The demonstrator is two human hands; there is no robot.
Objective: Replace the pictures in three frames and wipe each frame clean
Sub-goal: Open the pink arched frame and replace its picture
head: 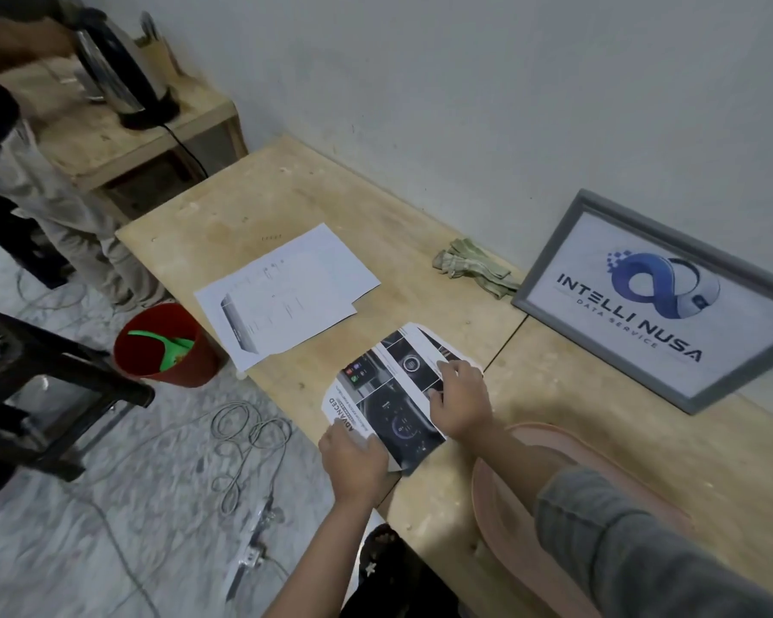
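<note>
A printed picture with dark car-dashboard photos (389,394) lies near the table's front edge. My left hand (353,461) holds its near corner, fingers curled over the paper. My right hand (460,403) rests on its right side with fingers bent on the sheet. A grey frame (661,301) with a blue logo picture leans against the wall at the right. A crumpled greenish cloth (474,267) lies by the wall. Two white printed sheets (286,292) lie overlapped at the table's left end.
A pink oval basin (500,506) sits under my right forearm. A red bucket (166,345) with a green scoop stands on the floor by the wooden table (251,202). Cables lie on the floor. Another person stands at the left by a kettle (117,69) on a wooden shelf.
</note>
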